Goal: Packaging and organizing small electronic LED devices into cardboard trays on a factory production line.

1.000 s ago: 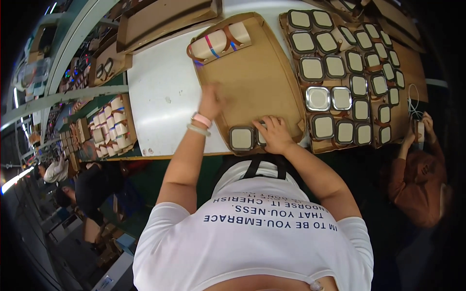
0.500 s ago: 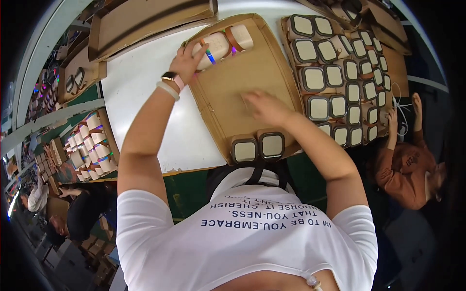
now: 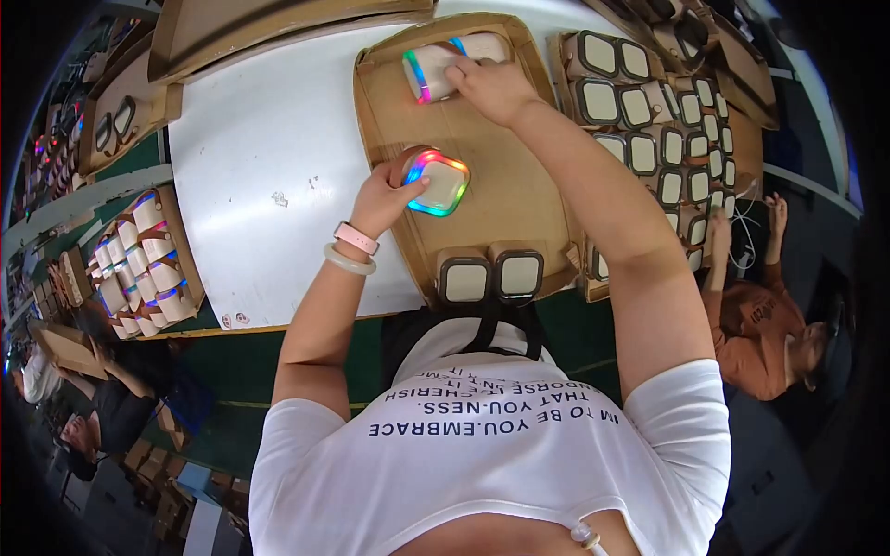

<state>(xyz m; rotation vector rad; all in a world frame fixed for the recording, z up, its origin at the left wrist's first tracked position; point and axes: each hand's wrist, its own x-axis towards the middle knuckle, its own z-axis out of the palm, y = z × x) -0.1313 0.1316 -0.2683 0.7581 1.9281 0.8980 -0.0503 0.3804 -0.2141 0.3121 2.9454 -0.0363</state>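
Observation:
A shallow cardboard tray (image 3: 491,199) lies before me on the white table. My left hand (image 3: 378,196) grips a rounded-square device (image 3: 439,187), perhaps a small speaker, its face up and its rim glowing in rainbow colours; the thumb lies over the face. At the tray's far end, my right hand (image 3: 496,90) has its fingers closed on a cream device (image 3: 431,72) with a lit rim, lying on its side. Beside that is another cream device (image 3: 486,46), partly behind the fingers. Two unlit devices, a left one (image 3: 464,281) and a right one (image 3: 516,275), stand at the near edge.
To the right, a tray (image 3: 593,289) holds many dark-rimmed devices in rows. Empty-looking cardboard trays (image 3: 269,37) lie along the far side. Lower left is a tray of lit devices (image 3: 139,264). Co-workers are at both sides, one in an orange-brown top (image 3: 756,324).
My left hand has come nearer from the far end, now holding a device with its lit face up. My right hand has moved from mid-tray to the far-end devices.

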